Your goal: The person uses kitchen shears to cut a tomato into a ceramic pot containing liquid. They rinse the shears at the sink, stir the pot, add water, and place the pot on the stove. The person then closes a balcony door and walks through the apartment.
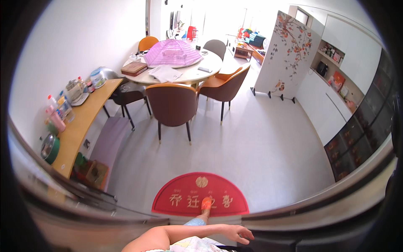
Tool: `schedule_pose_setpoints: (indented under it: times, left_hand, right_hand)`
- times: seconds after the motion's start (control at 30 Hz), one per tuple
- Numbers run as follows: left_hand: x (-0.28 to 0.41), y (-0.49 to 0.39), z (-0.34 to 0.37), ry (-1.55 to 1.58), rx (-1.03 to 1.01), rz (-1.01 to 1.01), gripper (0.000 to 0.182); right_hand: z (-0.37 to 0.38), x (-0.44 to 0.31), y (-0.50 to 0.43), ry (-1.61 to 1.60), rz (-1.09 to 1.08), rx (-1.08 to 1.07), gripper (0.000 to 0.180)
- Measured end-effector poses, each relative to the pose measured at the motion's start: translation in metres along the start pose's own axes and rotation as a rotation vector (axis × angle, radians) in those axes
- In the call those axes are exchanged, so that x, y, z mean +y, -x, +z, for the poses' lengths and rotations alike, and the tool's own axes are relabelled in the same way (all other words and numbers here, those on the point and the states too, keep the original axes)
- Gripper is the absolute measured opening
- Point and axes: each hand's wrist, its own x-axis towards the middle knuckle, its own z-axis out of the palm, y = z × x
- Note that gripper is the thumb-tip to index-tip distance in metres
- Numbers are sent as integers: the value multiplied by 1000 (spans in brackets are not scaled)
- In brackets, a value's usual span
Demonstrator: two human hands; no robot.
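Note:
My left hand reaches across the front of my body at the bottom, bare and holding nothing, its fingers loosely bent and apart. A black strap or cord lies just below it, against my light patterned top. My right hand is out of view. Beyond the left hand, one foot in an orange slipper stands on a red half-round doormat with gold characters. My other foot is hidden.
A door frame curves round the lower rim. Ahead, chairs surround a round table under a pink mesh food cover. Left is a wooden shelf with bottles and a kettle; right, a folding screen and white cabinets.

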Motion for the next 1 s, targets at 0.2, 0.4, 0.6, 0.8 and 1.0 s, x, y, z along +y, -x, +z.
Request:
schedule_pose_setpoints:
  times: [0.2,0.4,0.6,0.8,1.0]
  left_hand:
    - [-22,-109,-193,176,-105,-352,71]
    - [-25,-196,-394,7,-139,-325,64]
    - [-24,-278,-606,-86,-33,-256,63]
    - [-8,-354,-802,52,38,-328,56]
    - [-25,-443,-1005,144,-55,-360,55]
  right_hand:
    - [-134,-42,-187,91,-106,254,22]
    - [-289,-34,-322,133,-183,702,27]
    - [-430,-1,-451,-361,298,308,40]
    - [-591,38,-568,-204,201,165,34]
    - [-709,93,-744,61,43,94,36]
